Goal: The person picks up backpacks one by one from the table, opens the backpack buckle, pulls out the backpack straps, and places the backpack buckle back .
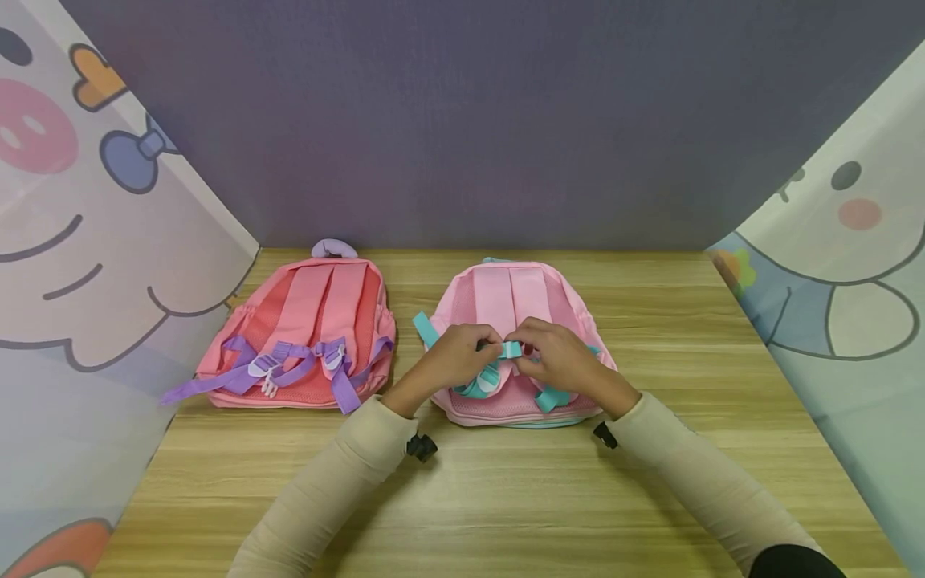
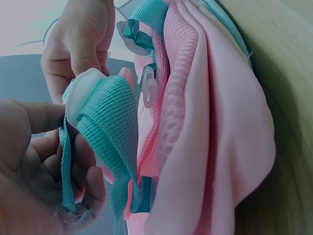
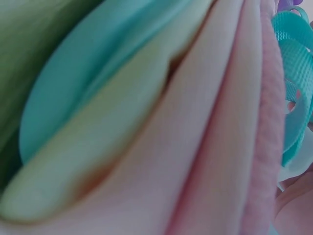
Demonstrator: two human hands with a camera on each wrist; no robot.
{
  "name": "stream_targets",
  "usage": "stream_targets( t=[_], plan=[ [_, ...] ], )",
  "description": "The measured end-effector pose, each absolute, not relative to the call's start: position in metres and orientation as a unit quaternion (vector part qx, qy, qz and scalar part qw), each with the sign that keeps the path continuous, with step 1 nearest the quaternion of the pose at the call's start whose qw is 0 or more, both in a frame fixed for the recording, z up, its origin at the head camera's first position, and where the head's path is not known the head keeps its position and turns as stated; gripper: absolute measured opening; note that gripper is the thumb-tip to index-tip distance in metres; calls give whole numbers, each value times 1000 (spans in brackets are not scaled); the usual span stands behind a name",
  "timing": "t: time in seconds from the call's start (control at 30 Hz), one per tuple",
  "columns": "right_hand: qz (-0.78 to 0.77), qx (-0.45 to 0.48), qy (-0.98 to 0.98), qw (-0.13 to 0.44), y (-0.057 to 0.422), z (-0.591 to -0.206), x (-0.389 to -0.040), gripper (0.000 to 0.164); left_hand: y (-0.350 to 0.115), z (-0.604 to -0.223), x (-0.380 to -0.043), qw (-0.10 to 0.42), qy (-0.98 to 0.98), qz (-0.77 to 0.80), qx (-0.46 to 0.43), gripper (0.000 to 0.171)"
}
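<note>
A light pink backpack (image 1: 531, 291) lies on the table with its shoulder straps facing up. Over its middle, my left hand (image 1: 462, 353) pinches a teal webbing strap (image 1: 511, 350). From the other side, my right hand (image 1: 558, 355) pinches the same strap area close by. The left wrist view shows a whitish plastic buckle (image 2: 80, 93) threaded with this webbing, touched by the fingertips of both hands. Another pale clip (image 2: 149, 90) hangs behind it against the pink mesh. In the right wrist view, bag fabric hides most of the right hand.
To the left lies a coral backpack (image 1: 299, 309) with purple straps (image 1: 231, 379) and white buckles. A dark panel (image 1: 477, 128) stands behind the wooden table (image 1: 506, 506). Cartoon-printed panels (image 1: 860, 265) flank both sides.
</note>
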State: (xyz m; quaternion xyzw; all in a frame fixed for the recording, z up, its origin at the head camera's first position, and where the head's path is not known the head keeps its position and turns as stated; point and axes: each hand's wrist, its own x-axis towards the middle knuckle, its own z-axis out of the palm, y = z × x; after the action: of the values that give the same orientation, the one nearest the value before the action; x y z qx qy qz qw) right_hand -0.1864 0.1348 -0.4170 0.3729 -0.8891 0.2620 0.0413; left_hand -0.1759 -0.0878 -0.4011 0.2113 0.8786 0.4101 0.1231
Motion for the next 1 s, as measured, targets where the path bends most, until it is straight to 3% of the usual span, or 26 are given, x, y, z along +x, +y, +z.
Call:
stream_targets(
  t=[1.0],
  plan=[
    [261, 374, -889, 36, 136, -421, -186, 28, -85, -406, -176, 121, 881, 402, 217, 18]
  ],
)
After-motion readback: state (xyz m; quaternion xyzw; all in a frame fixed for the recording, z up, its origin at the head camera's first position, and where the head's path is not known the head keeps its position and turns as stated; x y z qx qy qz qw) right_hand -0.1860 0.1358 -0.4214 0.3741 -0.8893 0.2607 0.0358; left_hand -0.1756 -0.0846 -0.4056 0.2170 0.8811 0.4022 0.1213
